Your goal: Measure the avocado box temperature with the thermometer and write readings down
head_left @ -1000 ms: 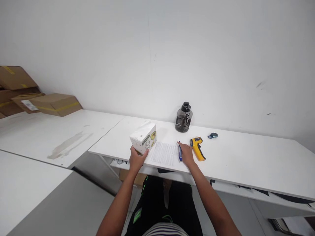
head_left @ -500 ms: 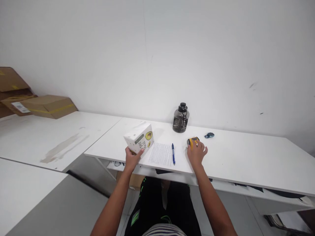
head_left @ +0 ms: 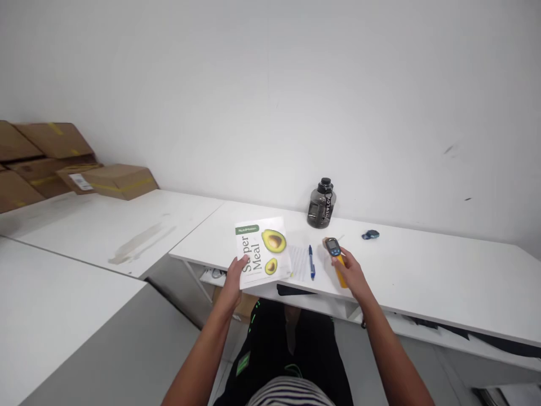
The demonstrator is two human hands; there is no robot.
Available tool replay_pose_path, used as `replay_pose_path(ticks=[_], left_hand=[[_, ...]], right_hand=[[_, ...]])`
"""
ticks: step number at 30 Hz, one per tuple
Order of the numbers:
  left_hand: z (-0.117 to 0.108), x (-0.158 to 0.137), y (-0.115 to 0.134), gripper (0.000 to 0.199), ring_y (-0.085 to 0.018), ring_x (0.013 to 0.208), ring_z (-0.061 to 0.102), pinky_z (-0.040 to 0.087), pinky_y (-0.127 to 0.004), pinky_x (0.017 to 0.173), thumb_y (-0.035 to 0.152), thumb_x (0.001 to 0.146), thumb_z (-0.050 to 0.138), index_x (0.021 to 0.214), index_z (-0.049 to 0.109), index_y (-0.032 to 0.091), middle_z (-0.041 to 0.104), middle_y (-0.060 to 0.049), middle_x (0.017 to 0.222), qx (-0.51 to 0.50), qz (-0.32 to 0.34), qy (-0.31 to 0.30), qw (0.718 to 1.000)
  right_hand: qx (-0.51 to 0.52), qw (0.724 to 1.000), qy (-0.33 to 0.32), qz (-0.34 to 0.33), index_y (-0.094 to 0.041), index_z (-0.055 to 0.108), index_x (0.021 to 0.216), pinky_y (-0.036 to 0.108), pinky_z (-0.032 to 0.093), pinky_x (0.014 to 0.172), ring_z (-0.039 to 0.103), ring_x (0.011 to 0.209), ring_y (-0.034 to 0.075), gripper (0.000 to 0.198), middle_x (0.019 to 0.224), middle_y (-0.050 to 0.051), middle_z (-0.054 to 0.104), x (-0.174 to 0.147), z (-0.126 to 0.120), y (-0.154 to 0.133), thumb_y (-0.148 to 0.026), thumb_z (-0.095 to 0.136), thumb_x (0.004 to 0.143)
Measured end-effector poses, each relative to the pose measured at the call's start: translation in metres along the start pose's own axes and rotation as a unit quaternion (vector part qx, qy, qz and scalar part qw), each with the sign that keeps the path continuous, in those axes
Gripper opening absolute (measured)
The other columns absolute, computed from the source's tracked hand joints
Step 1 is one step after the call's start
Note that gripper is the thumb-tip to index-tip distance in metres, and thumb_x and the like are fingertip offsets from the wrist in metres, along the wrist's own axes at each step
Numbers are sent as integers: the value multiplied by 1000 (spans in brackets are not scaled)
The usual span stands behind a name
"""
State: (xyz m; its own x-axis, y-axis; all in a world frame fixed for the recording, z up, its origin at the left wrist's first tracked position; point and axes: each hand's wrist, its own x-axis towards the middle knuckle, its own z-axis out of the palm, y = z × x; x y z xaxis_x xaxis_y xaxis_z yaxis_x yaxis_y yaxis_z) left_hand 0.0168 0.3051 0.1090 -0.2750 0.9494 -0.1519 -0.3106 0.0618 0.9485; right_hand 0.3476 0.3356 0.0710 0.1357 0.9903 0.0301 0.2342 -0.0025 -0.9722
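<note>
In my left hand (head_left: pixel 234 276) is a white box (head_left: pixel 253 254) lettered "Super Meal", with avocado pictures on its front; the thumb presses that face, and the box is tilted toward me over the table's front edge. My right hand (head_left: pixel 353 273) is closed around a yellow and black infrared thermometer (head_left: pixel 340 272), its small screen facing up. Between the two hands lie a sheet of handwritten paper (head_left: pixel 300 262), partly covered by the box, and a blue pen (head_left: pixel 311 263).
A dark see-through water jug (head_left: pixel 320 208) stands at the back by the wall. Right of it lies a small dark teal object (head_left: pixel 371 234) I cannot identify. Cardboard boxes (head_left: pixel 122 179) are piled on the left table. Beneath the white tabletop (head_left: pixel 443 270) runs a shelf.
The box has turned so its lettered front faces me, and has moved right over part of the paper. My right hand has gripped the thermometer and turned its screen up. The view has swung left.
</note>
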Motion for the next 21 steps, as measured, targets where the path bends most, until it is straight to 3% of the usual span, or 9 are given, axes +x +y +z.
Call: replay_pose_path(ticks=[4,8,13,18,21], left_hand=[[18,-27,5,74,-37,106,72,60,-48,89,60,64,79,119,64,13,77,-14,111,12,-2,-32,999],[19,-37,9,70,-36,109,71,60,-46,89,60,67,77,121,62,17,75,-13,116,17,6,-37,999],[20,-42,7,61,-33,108,71,59,-43,89,57,73,74,118,59,20,73,-11,118,26,45,-17,998],[43,-61,-8,62,-27,112,68,56,-39,96,61,80,68,124,51,22,70,-11,124,44,138,78,986],[53,-71,-19,68,-26,105,70,57,-39,91,65,78,69,126,46,22,71,-12,119,31,167,72,983]], right_hand=[[132,980,-132,-62,-31,63,131,45,54,102,66,121,29,59,134,9,68,-69,3,-48,-51,80,77],[170,978,-120,-31,-38,62,131,43,58,94,68,117,29,56,127,8,71,-113,-5,-77,-53,79,80],[232,961,-148,-26,-39,63,129,43,59,80,72,93,28,62,109,8,73,-126,-11,-80,-55,85,73],[385,905,-182,4,-39,43,147,39,55,74,68,84,24,91,100,5,71,-143,29,-77,-49,90,69],[458,868,-188,41,-39,44,144,38,54,73,65,85,22,89,104,5,70,-150,51,-77,-46,92,68]])
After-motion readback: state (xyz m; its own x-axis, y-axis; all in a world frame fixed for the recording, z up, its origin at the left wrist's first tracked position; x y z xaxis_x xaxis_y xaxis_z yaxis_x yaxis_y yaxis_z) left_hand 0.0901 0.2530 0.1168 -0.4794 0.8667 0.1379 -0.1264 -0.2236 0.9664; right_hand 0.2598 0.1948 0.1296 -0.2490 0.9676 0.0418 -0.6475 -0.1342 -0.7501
